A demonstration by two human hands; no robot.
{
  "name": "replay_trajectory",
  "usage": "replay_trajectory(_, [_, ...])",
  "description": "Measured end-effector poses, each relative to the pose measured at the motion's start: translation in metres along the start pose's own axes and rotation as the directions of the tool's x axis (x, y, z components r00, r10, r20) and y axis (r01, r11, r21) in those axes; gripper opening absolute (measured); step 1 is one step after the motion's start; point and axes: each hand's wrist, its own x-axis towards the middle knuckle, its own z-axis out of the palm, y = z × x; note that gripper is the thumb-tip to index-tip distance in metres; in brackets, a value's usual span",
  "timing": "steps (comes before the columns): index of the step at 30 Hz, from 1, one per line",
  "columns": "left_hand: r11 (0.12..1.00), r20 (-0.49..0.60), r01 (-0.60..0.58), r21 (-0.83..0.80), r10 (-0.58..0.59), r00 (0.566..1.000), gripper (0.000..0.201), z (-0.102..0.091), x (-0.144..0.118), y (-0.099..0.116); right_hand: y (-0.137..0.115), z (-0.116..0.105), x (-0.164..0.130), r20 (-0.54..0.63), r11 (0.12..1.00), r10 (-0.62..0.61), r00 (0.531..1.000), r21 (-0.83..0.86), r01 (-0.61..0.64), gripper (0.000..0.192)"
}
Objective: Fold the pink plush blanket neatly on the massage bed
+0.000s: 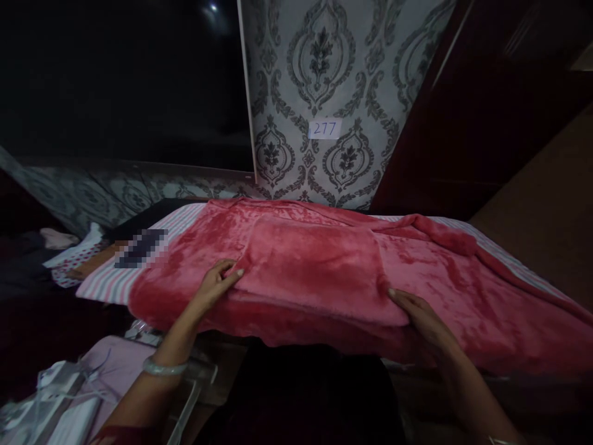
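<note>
A plush red blanket (pixel 176 272) is spread across a striped surface in front of me. On its middle lies a folded rectangular section (pixel 315 266) of the same plush cloth. At that section's left edge, my left hand (pixel 217 283) has its thumb on top and its fingers curled at the cloth. My right hand (pixel 417 309) grips the opposite edge near the front corner, fingertips pressed into the pile. Some fingers of both hands are hidden.
Pink, grey and white striped cloth (pixel 104 285) shows beneath the blanket, with a pixelated dark object (pixel 141 248) on it. A large black screen (pixel 125 80) stands behind at left, a patterned wall (pixel 319 74) beside it. Pale items (pixel 74 395) lie at lower left.
</note>
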Motion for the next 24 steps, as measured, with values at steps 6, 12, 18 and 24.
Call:
replay_trajectory(6, [0.934, 0.004, 0.088, -0.345, -0.092, 0.996, 0.04, 0.005, 0.005, 0.006, -0.011, 0.012, -0.003, -0.13, 0.976, -0.192, 0.973, 0.076, 0.203, 0.035])
replay_trajectory(12, [0.936, -0.089, 0.163, -0.312, -0.2, 0.976, 0.055, 0.011, -0.005, 0.003, 0.013, 0.014, -0.003, -0.141, 0.99, -0.07, 0.988, 0.11, 0.086, 0.032])
replay_trajectory(18, [0.988, -0.044, 0.131, -0.085, -0.135, 0.99, 0.056, 0.01, 0.008, 0.005, 0.013, 0.008, 0.006, -0.099, 0.993, -0.038, 0.994, 0.104, 0.048, 0.041])
replay_trajectory(24, [0.981, 0.053, 0.183, -0.068, -0.18, 0.982, 0.064, 0.001, 0.046, 0.015, -0.007, 0.005, 0.038, -0.045, 0.987, -0.142, 0.989, 0.071, 0.145, 0.037])
